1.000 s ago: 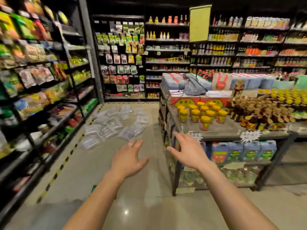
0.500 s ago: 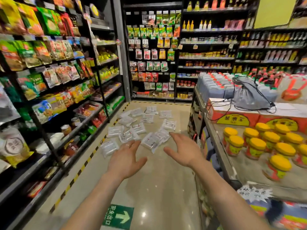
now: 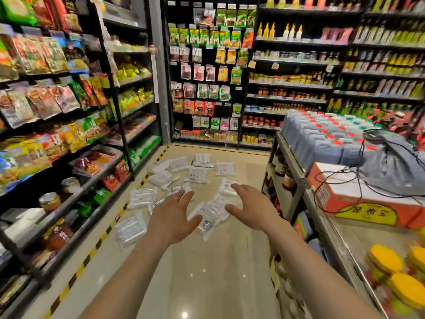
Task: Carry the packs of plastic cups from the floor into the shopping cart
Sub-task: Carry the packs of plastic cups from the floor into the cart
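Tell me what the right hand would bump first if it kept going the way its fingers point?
Probably the pack of plastic cups on the floor just past the right hand, though depth is unclear.

Setting: grocery shop aisle. Black shelving at left, packed with snack bags. Peg rack straight ahead, hung with rows of sachets. Far shelves carry sauce bottles. Display stand at right holds blue jugs and yellow-lidded jars. Yellow-black tape edges the floor.
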Demonstrator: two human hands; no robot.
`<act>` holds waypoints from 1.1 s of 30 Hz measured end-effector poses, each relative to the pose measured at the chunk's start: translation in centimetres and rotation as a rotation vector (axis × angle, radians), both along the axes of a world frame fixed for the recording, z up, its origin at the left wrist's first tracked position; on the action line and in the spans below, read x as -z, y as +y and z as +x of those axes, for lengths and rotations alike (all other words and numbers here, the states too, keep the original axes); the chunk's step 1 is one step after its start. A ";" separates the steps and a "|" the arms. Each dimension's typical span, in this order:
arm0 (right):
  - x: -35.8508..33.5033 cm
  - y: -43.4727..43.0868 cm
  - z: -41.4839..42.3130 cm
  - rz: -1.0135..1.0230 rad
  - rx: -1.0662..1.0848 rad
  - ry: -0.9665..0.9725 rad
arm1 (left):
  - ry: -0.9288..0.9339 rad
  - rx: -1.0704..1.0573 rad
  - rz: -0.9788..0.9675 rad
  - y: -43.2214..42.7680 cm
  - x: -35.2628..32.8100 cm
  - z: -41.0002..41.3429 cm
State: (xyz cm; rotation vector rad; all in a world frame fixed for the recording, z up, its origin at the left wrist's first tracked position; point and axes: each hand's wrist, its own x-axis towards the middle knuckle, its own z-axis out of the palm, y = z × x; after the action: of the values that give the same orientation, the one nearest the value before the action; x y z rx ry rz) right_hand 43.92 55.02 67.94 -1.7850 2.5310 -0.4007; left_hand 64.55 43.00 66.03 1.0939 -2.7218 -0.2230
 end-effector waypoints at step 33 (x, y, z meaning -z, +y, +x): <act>25.4 -60.5 -41.3 0.337 -0.225 -0.289 | 0.092 -0.592 0.505 -51.6 24.0 -39.2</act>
State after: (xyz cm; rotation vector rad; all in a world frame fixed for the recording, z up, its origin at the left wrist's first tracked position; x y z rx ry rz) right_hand 2.59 -5.48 42.54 -1.7130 2.0359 -0.1917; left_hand 25.33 -8.64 42.07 1.8984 -2.1772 -0.8579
